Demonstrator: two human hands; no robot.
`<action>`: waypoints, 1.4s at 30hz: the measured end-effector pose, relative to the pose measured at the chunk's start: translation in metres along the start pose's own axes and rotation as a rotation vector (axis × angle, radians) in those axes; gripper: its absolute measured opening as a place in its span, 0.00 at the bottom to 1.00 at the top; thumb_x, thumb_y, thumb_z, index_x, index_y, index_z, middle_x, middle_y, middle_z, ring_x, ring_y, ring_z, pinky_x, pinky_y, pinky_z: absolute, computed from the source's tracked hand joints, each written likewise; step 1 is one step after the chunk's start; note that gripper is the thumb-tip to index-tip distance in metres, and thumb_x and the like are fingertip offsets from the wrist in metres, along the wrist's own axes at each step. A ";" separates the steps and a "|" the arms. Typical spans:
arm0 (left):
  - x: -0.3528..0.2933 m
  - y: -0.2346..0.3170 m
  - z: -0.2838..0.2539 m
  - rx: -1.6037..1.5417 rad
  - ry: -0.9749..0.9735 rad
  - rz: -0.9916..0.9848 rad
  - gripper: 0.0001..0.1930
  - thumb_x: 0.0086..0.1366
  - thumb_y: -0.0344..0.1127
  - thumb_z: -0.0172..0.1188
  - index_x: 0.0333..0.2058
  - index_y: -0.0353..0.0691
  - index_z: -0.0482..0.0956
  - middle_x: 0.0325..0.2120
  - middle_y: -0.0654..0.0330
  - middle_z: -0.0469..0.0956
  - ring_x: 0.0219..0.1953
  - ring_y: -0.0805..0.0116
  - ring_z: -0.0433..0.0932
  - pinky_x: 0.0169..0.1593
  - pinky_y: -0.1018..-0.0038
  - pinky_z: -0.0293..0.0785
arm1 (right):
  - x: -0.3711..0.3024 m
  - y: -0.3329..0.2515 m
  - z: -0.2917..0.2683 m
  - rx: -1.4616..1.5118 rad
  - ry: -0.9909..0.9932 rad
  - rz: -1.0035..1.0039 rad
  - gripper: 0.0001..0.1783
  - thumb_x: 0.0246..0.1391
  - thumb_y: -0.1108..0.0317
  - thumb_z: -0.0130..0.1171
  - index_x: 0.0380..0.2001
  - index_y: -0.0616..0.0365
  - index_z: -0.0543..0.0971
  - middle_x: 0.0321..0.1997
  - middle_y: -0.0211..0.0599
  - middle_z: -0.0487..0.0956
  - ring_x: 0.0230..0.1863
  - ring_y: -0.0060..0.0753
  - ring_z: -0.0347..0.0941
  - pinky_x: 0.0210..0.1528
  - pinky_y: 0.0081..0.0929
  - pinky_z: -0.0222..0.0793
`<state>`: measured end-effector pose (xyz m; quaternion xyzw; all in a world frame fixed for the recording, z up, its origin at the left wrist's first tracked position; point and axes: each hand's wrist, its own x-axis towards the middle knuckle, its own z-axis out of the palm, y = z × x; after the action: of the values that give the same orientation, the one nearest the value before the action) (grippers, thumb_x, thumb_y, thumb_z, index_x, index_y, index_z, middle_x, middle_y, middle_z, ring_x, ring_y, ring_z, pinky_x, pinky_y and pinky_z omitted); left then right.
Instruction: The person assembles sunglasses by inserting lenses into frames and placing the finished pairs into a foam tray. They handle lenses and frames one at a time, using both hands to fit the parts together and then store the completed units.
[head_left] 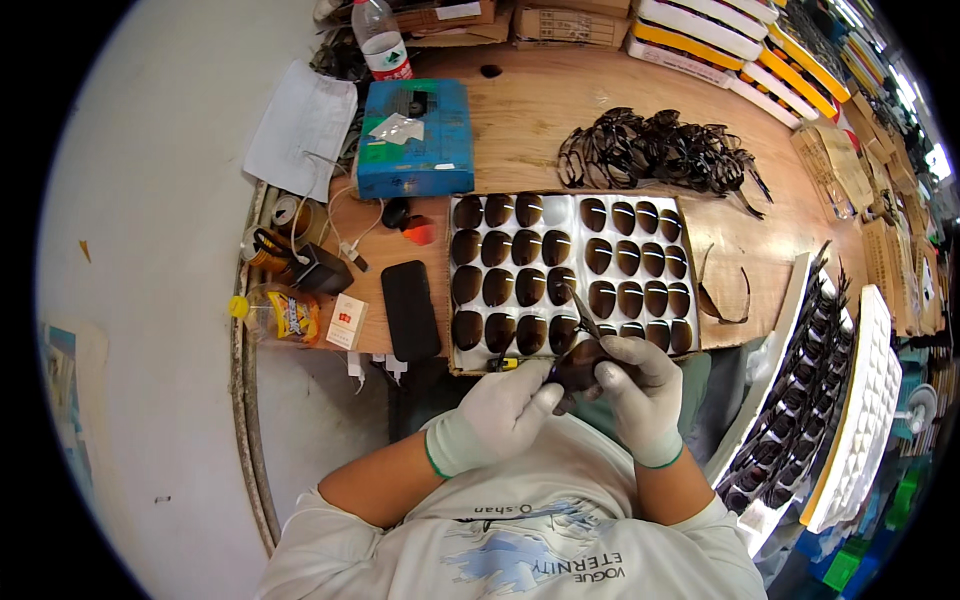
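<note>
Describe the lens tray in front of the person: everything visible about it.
The lens tray is a white, shallow moulded sheet, plastic by its look, lying flat on the wooden bench. It has two blocks of oval pockets, nearly all filled with dark brown lenses. Its near edge sits just beyond the gloved hands, which partly hide it.

Wooden bench (520, 120), cluttered.
Lens tray (570, 208) central; blue box (415, 140) behind-left, black phone (409, 309) left, frame pile (655, 150) behind.

wooden workbench (520, 120), pale grey floor (150, 250)
</note>
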<state>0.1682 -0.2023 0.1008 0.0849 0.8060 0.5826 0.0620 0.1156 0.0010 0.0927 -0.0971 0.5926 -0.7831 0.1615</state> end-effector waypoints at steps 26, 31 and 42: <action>-0.002 0.010 0.000 -0.139 0.011 0.011 0.10 0.73 0.34 0.53 0.34 0.33 0.73 0.20 0.52 0.79 0.23 0.51 0.82 0.30 0.63 0.77 | -0.008 -0.016 -0.011 0.073 -0.144 0.283 0.19 0.68 0.61 0.57 0.39 0.72 0.80 0.31 0.40 0.81 0.31 0.26 0.74 0.36 0.26 0.71; 0.004 0.020 -0.014 -0.269 -0.107 -0.071 0.08 0.72 0.34 0.54 0.39 0.33 0.73 0.23 0.48 0.80 0.27 0.50 0.83 0.32 0.63 0.77 | -0.009 -0.037 -0.006 -0.062 -0.193 0.235 0.16 0.63 0.65 0.63 0.42 0.72 0.80 0.34 0.36 0.82 0.36 0.22 0.75 0.41 0.22 0.72; 0.003 0.014 -0.009 0.299 0.025 0.116 0.19 0.61 0.36 0.65 0.48 0.33 0.76 0.23 0.50 0.79 0.24 0.49 0.82 0.29 0.62 0.79 | 0.004 -0.004 0.005 -0.356 0.023 -0.063 0.27 0.47 0.60 0.77 0.46 0.65 0.79 0.57 0.47 0.74 0.58 0.37 0.71 0.62 0.40 0.67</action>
<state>0.1647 -0.2062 0.1167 0.1325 0.8782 0.4595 0.0050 0.1126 -0.0037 0.0981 -0.1336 0.7203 -0.6717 0.1102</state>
